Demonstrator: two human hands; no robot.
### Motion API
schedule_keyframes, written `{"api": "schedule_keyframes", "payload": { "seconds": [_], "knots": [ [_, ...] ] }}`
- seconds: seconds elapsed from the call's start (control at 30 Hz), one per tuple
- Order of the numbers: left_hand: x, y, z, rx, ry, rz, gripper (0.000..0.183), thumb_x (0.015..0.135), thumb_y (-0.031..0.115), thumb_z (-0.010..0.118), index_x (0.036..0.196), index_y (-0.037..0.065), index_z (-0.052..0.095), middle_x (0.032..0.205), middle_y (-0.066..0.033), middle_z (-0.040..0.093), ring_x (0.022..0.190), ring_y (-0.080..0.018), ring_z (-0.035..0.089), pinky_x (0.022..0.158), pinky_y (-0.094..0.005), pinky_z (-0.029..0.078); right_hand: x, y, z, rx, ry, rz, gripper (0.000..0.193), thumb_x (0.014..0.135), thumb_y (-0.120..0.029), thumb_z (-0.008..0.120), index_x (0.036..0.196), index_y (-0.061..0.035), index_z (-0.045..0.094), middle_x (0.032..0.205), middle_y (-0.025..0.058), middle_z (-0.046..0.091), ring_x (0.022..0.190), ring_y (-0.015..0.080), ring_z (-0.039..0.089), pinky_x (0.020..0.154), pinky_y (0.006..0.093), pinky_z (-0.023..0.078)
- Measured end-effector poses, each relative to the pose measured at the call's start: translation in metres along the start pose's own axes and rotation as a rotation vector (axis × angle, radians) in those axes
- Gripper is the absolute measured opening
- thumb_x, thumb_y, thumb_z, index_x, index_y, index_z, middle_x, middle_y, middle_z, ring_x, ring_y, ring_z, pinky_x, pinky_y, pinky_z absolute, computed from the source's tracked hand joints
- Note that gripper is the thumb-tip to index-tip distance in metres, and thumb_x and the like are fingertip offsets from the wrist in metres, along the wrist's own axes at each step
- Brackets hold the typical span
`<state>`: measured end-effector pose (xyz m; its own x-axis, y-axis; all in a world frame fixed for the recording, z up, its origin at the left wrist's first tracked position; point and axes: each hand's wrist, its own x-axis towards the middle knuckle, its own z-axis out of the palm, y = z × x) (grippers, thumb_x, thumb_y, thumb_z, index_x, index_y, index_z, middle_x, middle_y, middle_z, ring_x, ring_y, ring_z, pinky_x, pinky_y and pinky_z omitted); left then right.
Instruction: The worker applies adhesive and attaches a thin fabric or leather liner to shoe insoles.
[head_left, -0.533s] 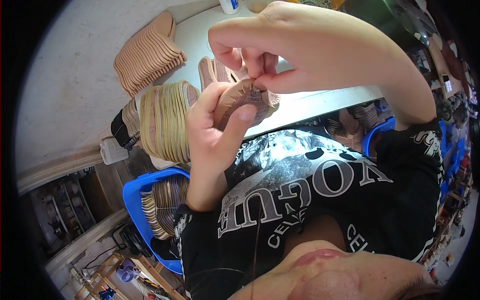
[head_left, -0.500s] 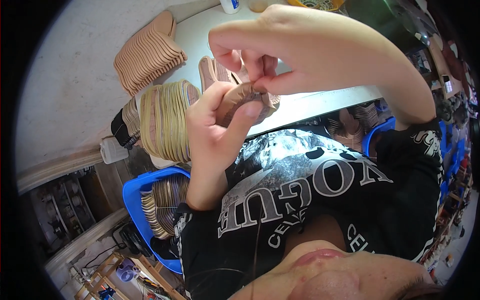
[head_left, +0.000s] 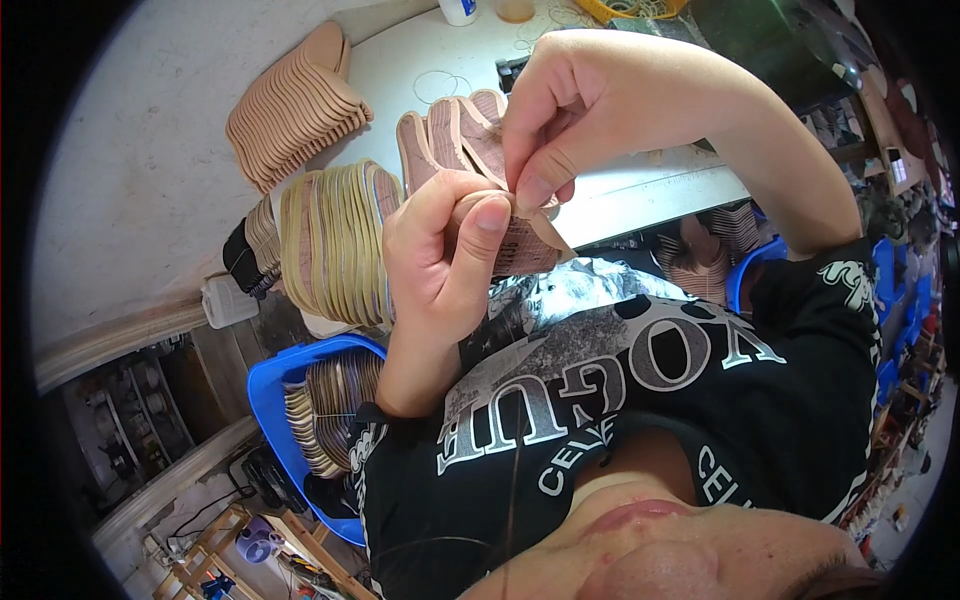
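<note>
Brown insole [head_left: 522, 250], tan-edged, curves in the curled left hand [head_left: 440, 255], right hand [head_left: 570, 125] pinching its rim.

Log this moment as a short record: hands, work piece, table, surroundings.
Left hand: gripping brown sole-shaped piece with tan edging
Right hand: thumb and finger pinched at that piece's upper edge
White table: tan-edged brown pieces beyond the left hand
Left side: fanned stack of curved tan pieces; row of yellow-edged oval pieces
Lower left: blue plastic bin holding stacked pieces
</note>
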<state>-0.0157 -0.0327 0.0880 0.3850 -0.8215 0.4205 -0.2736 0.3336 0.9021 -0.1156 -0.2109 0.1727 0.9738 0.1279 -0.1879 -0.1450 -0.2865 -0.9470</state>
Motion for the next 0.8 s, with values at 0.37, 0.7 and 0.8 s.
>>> {"api": "schedule_keyframes", "payload": {
  "seconds": [0.37,0.7,0.8],
  "knots": [
    [0.000,-0.007,0.008,0.027,0.117,-0.082,0.023,0.095,0.021,0.057,0.085,0.001,0.058,0.064,0.0036,0.048,0.060,-0.0040,0.040,0.054,-0.0208,0.031,-0.012,0.010,0.024,-0.517,0.311,-0.120,0.011,0.077,-0.007,0.068,0.081,0.0033,0.066,0.065,0.0099,0.062,0.060,0.0125,0.061,0.059,0.0252,0.049],
    [-0.003,-0.005,0.008,0.036,0.132,0.041,0.025,0.095,0.024,0.057,0.085,0.001,0.058,0.065,0.0020,0.050,0.061,-0.0048,0.042,0.055,-0.0204,0.032,-0.016,0.018,0.019,-0.130,0.239,-0.059,0.012,0.080,-0.005,0.070,0.089,0.0027,0.068,0.077,0.0054,0.067,0.069,0.0100,0.062,0.065,0.0238,0.050],
    [-0.002,-0.007,0.009,0.098,0.146,0.066,0.024,0.095,0.022,0.056,0.086,0.000,0.059,0.065,0.0016,0.051,0.061,-0.0053,0.042,0.055,-0.0209,0.033,-0.015,0.020,0.026,-0.335,0.338,-0.181,0.012,0.077,-0.012,0.067,0.078,-0.0006,0.067,0.066,0.0077,0.064,0.062,0.0162,0.062,0.059,0.0263,0.049]
  ]
}}
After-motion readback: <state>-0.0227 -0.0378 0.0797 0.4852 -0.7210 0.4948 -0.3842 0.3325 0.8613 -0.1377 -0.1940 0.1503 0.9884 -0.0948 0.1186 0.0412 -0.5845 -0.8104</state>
